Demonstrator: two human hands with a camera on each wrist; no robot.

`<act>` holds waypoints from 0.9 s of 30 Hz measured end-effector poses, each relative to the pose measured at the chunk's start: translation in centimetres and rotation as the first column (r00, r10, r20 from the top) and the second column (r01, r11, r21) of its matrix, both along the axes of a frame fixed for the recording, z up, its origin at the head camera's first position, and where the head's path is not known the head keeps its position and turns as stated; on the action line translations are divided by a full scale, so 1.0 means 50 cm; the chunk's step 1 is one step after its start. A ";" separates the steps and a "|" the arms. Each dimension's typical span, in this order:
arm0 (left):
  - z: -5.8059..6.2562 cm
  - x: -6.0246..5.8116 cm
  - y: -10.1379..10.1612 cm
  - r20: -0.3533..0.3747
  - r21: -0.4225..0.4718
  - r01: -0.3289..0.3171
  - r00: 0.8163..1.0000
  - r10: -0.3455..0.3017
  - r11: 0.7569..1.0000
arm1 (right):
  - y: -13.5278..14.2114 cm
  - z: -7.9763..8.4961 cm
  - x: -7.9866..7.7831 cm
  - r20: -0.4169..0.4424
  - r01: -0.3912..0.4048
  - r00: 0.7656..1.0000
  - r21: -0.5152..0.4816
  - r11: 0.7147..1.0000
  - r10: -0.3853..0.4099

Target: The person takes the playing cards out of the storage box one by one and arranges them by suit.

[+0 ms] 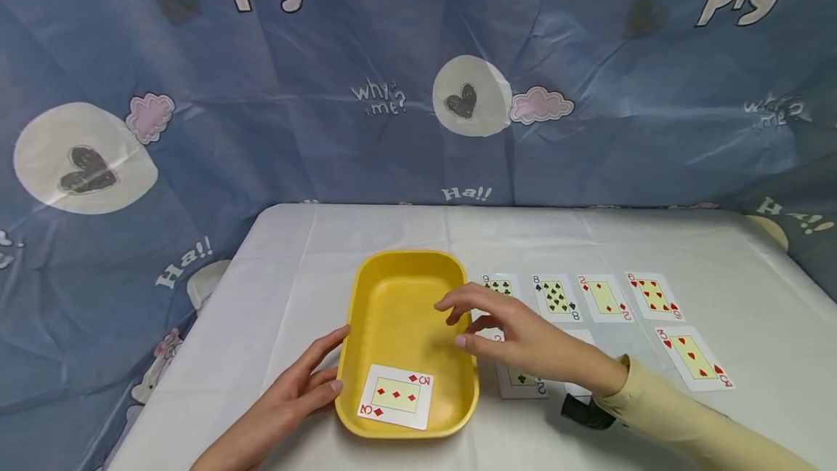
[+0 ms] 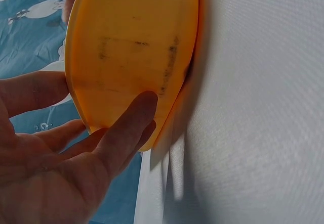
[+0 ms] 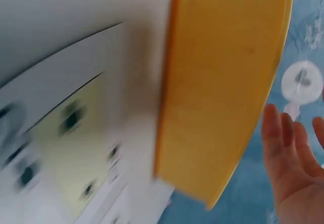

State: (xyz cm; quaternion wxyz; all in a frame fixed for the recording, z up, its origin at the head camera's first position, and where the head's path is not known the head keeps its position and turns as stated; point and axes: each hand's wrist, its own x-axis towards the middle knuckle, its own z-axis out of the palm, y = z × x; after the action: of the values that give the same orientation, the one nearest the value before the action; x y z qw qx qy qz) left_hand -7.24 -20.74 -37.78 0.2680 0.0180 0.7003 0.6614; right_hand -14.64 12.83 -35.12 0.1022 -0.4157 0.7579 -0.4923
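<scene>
A yellow plastic tray [image 1: 402, 311] stands on the table with a three of diamonds [image 1: 395, 397] lying face up at its near end. My left hand [image 1: 297, 387] rests against the tray's left side, fingers spread along the rim and the thumb on the outer wall [image 2: 136, 57]. Above the tray's right rim hovers my right hand [image 1: 513, 329], its fingers loosely bent and holding nothing. Beneath and behind that hand lie a nine of clubs [image 1: 503, 286] and a two of clubs [image 1: 523, 388], both partly hidden.
Face-up cards lie on the white table [image 1: 327, 260] to the right: an eight of spades [image 1: 557, 298], a two of diamonds [image 1: 605, 297], another hearts card [image 1: 655, 296] and a three of hearts [image 1: 695, 357]. My right wrist covers most of one card [image 1: 578, 388]. Patterned blue cloth [image 1: 392, 144] hangs behind.
</scene>
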 end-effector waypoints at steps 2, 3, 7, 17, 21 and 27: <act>-0.001 0.000 0.000 -0.002 0.002 0.004 1.000 -0.004 1.000 | -0.021 0.002 0.002 0.011 -0.054 0.999 0.027 0.998 0.053; -0.001 0.001 0.000 -0.002 0.000 0.005 1.000 -0.005 1.000 | -0.031 0.003 0.002 0.017 -0.082 0.997 0.047 0.996 0.081; -0.002 0.000 -0.001 0.001 -0.012 0.005 1.000 -0.005 1.000 | -0.069 0.001 -0.005 0.048 -0.194 0.981 0.141 0.971 0.189; -0.002 0.000 -0.002 -0.003 0.010 0.026 1.000 -0.026 1.000 | -0.147 -0.017 -0.039 -0.078 -0.258 0.947 0.392 0.883 0.311; -0.002 -0.001 -0.002 0.005 0.018 0.025 1.000 -0.025 1.000 | -0.167 -0.021 -0.046 -0.049 -0.274 0.942 0.459 0.845 0.333; -0.002 0.001 -0.004 -0.005 0.029 0.037 0.999 -0.037 0.999 | -0.189 -0.027 -0.064 0.088 -0.377 0.918 0.502 0.779 0.388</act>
State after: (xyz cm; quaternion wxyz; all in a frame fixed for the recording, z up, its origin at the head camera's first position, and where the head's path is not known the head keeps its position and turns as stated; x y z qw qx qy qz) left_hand -7.20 -20.94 -37.87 0.2785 0.0363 0.6909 0.6662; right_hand -17.82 3.38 -36.47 0.2983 -0.5237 0.7612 -0.2394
